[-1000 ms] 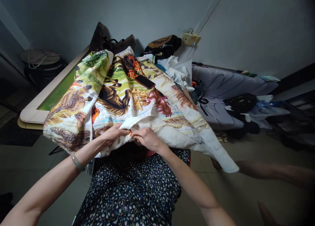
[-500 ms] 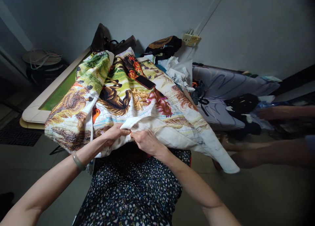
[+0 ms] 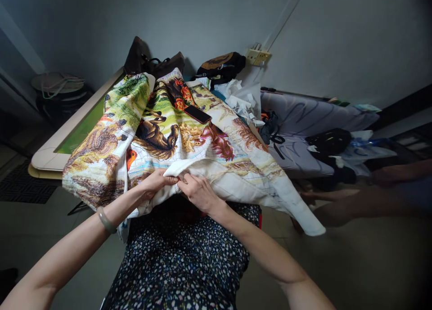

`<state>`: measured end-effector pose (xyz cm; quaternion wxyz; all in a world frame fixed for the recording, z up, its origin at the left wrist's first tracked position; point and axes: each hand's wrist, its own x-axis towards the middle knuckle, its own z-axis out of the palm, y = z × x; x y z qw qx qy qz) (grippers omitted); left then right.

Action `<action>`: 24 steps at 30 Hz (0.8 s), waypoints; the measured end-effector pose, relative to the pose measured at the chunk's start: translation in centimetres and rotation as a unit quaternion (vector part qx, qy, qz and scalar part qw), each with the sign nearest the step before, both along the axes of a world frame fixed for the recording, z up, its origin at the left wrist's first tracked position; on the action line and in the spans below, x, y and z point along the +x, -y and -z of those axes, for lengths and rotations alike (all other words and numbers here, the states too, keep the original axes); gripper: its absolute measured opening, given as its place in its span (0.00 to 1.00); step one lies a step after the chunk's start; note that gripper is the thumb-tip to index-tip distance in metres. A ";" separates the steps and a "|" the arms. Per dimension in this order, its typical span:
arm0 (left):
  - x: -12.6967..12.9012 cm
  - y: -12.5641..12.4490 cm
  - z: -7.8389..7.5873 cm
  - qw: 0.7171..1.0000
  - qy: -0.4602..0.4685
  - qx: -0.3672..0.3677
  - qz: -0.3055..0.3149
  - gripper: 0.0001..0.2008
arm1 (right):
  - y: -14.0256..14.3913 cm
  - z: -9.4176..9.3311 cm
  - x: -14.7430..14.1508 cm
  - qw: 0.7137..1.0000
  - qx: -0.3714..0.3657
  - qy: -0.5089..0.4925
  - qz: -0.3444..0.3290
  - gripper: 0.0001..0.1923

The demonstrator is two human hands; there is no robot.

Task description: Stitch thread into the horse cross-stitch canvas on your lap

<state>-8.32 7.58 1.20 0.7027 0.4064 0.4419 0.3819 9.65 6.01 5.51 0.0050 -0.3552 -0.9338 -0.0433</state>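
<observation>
A large embroidered cloth (image 3: 168, 130) with horses in brown, green and orange lies draped over a table and down onto my lap. My left hand (image 3: 157, 181) pinches its folded white edge near me. My right hand (image 3: 199, 192) rests against the same edge just to the right, fingers closed on the fabric. Whether a needle is between the fingers I cannot tell. A green bangle (image 3: 105, 220) circles my left wrist. A black phone (image 3: 198, 114) lies on the cloth further back.
A cream-framed board (image 3: 50, 152) with a green face juts out at the left. Dark bags (image 3: 151, 65) and white cloth (image 3: 245, 98) are piled at the back. Grey bedding (image 3: 303, 116) stretches right. Another person's blurred limbs (image 3: 354, 202) are at the right.
My hands stay at the cloth's edge; the right hand has shifted slightly up. The other person's limbs at the right have moved and blurred.
</observation>
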 end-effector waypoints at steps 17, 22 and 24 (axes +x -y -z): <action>-0.1 -0.2 -1.0 0.996 0.022 -0.086 0.008 0.16 | 1.3 1.6 -1.3 0.988 0.117 -0.093 -0.046 0.10; 0.8 -0.3 -1.5 0.996 -0.016 -0.081 -0.031 0.15 | 5.0 -0.3 0.6 0.923 -0.089 -0.326 -0.184 0.08; 0.9 -0.5 -1.6 0.996 -0.028 -0.082 -0.036 0.16 | 6.7 -1.4 2.7 0.859 -0.240 -0.411 -0.188 0.08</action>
